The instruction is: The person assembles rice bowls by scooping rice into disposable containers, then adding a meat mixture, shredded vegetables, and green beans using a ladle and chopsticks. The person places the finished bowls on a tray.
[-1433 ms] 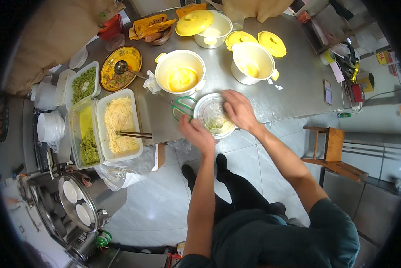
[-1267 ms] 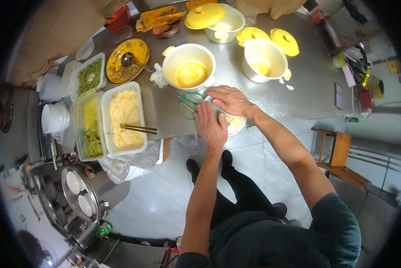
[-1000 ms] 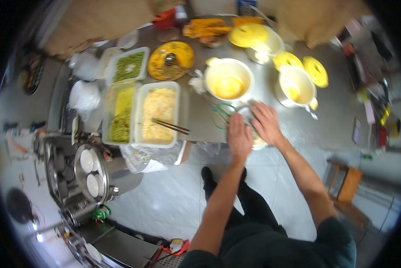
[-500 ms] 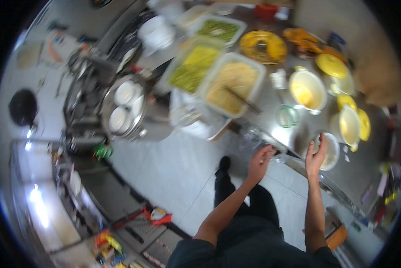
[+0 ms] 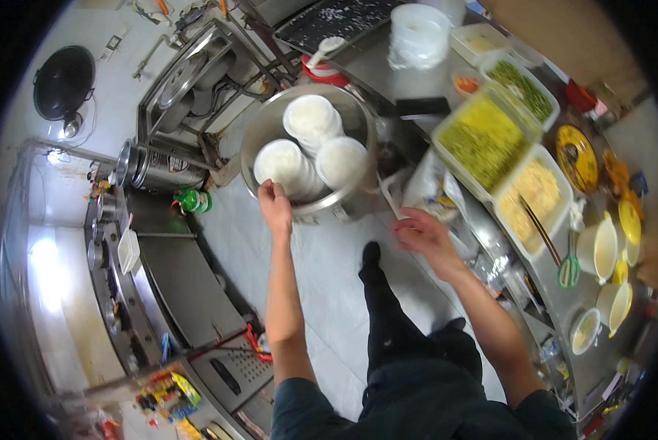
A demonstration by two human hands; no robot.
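Note:
Three stacks of white round bowls (image 5: 310, 121) stand inside a large metal pot (image 5: 368, 139). At the pot's near rim, my left hand (image 5: 275, 209) reaches up to the lower edge of the left stack. Its fingertips are slightly apart, and whether they touch a bowl is not clear. My right hand (image 5: 425, 240) hangs over the floor between the pot and the counter. Nothing is in it, and its fingers are loosely bent and apart. The nearest thing to it is a clear plastic bag (image 5: 435, 183) beside the counter's edge.
On the steel counter (image 5: 571, 308) at right are a tub of chopped greens (image 5: 483, 136), a tub of pale shreds (image 5: 530, 198) with chopsticks (image 5: 540, 229), green-handled scissors (image 5: 568, 271), yellow-and-white pots (image 5: 597, 246) and a small bowl (image 5: 585, 330). A steel canister (image 5: 169, 170) stands left of the pot.
My view has swung left, so the pot now sits ahead of me. Both hands have left the counter's edge; the left is now at the pot's rim, the right over the floor.

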